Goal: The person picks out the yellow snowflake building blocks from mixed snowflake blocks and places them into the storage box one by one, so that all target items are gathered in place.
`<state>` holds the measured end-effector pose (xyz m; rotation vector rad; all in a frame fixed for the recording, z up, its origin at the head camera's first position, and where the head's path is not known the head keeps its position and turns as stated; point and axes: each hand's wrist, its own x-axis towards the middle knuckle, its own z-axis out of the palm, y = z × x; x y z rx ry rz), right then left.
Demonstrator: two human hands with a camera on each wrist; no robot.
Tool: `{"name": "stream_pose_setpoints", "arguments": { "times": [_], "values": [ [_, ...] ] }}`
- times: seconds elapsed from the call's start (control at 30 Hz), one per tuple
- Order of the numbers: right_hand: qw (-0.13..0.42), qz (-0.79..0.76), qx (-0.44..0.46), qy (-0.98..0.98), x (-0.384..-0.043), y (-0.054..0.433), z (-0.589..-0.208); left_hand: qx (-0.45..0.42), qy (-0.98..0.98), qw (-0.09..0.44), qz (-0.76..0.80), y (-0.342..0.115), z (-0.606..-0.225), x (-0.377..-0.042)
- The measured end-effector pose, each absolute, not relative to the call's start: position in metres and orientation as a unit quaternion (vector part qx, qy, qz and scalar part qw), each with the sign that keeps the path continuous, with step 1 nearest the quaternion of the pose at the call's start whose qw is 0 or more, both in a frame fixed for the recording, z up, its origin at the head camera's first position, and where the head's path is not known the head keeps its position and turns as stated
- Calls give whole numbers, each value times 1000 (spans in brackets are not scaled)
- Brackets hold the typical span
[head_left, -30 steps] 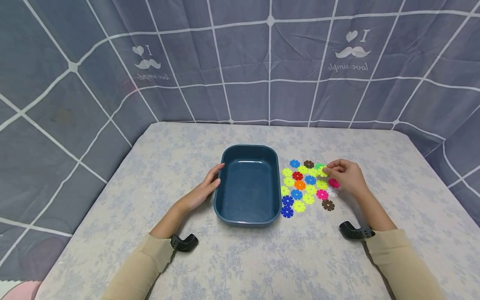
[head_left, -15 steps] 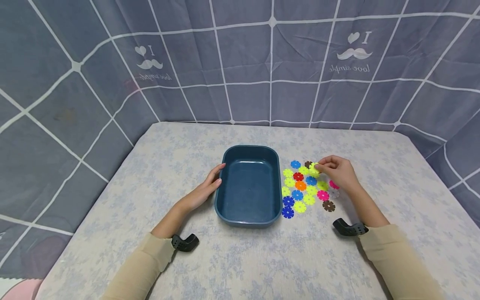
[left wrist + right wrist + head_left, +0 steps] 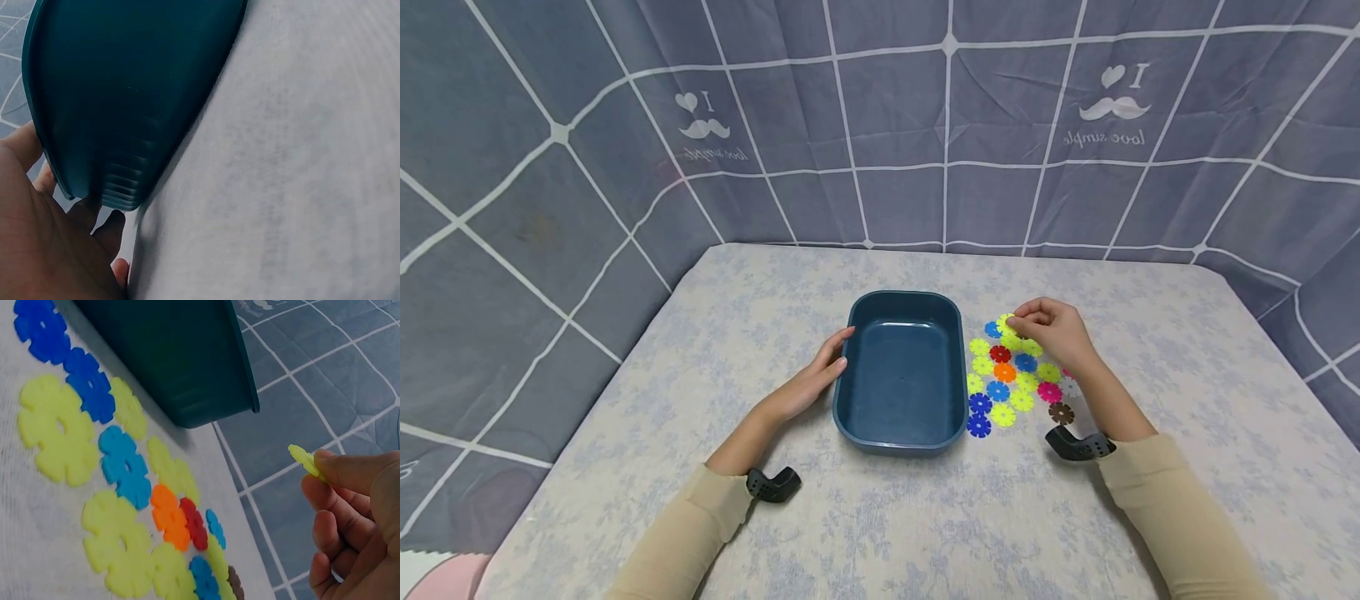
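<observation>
A dark teal plastic bin (image 3: 900, 437) stands mid-table. Against its left side rests my left hand (image 3: 805, 387), its fingers fairly straight at the rim; the left wrist view shows those fingers (image 3: 94, 212) by the outer wall. My right hand (image 3: 1060, 332) pinches a yellow snowflake disc (image 3: 1006, 323) between thumb and fingertips, raised above the table. In the right wrist view that disc (image 3: 304, 461) appears nearly edge-on. Below and beside it lie several flat snowflake discs, among them an orange disc (image 3: 1004, 372), a red disc (image 3: 1000, 354) and a pink disc (image 3: 1049, 392).
Two dark blue discs (image 3: 979, 426) lie close to the bin's right wall. A brown disc (image 3: 1062, 413) and a whitish disc (image 3: 1070, 387) sit nearest my right forearm. The patterned tablecloth (image 3: 880, 533) covers the table, with a grey-blue gridded curtain (image 3: 895, 200) behind.
My right hand has moved left and slightly away from me, carrying the yellow disc over the far side of the disc group towards the bin. My left hand stays at the bin.
</observation>
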<state>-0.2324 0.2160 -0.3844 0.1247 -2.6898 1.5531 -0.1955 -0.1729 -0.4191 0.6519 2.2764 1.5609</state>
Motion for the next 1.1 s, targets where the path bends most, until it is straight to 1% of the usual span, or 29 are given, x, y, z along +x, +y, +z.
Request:
{"name": "stream_pose_setpoints", "arguments": {
  "times": [0.37, 1.1],
  "values": [
    [4, 512, 43, -858, -244, 197, -371, 227, 792, 152, 546, -174, -419, -196],
    [30, 521, 111, -846, -257, 159, -352, 219, 796, 152, 543, -173, -419, -196]
  ]
}}
